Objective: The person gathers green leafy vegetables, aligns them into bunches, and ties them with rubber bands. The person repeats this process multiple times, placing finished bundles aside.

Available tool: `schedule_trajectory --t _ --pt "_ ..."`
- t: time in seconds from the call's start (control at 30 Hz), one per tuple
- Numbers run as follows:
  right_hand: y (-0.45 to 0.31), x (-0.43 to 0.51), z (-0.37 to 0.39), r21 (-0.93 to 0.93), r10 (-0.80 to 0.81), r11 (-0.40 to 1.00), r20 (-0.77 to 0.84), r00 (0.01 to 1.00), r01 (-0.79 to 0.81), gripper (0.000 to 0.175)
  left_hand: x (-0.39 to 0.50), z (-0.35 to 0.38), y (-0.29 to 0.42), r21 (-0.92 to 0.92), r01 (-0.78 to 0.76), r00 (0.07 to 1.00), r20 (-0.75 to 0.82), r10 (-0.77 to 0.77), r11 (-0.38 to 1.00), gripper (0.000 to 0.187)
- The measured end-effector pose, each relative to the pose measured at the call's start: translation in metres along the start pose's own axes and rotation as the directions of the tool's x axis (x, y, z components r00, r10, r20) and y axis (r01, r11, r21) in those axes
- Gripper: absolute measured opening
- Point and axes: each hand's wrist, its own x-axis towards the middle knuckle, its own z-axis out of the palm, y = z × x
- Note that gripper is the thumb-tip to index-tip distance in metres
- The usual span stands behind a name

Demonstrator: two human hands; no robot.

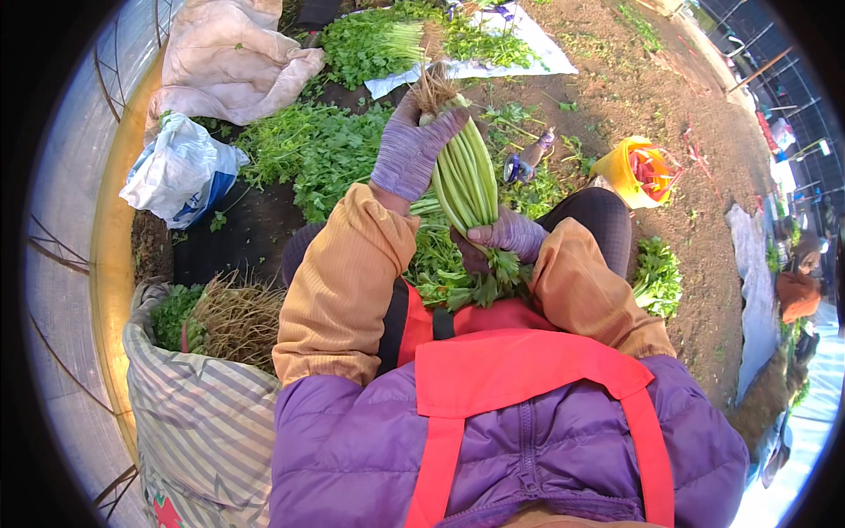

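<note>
I hold a bunch of green leafy stalks that looks like celery (465,175) in front of me, with its roots up and its leaves down toward my lap. My left hand (416,148), in a purple knit glove, grips the root end. Lower down, my right hand (511,234), gloved alike, is closed around the stalks just above the leaves. Under the bunch, more loose greens (429,254) lie between my knees. A heap of similar leafy stalks (343,155) spreads over dark sheeting, beyond my left forearm.
At left stand a striped cloth sack (198,409) of rooted bunches and a white plastic bag (185,165). A pale blanket (224,66) lies behind. Bunches rest on a white sheet (558,59). At right, a yellow bucket (620,175) holds red strips. Another person (799,290) appears far right.
</note>
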Motion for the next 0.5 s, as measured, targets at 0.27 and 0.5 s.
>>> schedule_trajectory --t 0.27,0.5 --pt "-0.033 0.012 -0.039 -0.76 0.05 0.648 -0.033 0.998 -0.057 0.065 0.017 -0.004 -0.012 0.451 -0.027 0.993 -0.093 0.077 0.892 0.033" --pt "-0.133 0.019 -0.068 -0.7 -0.067 0.714 -0.064 0.996 0.003 0.093 0.05 0.028 -0.004 0.582 -0.126 0.985 0.17 0.031 0.804 0.03"
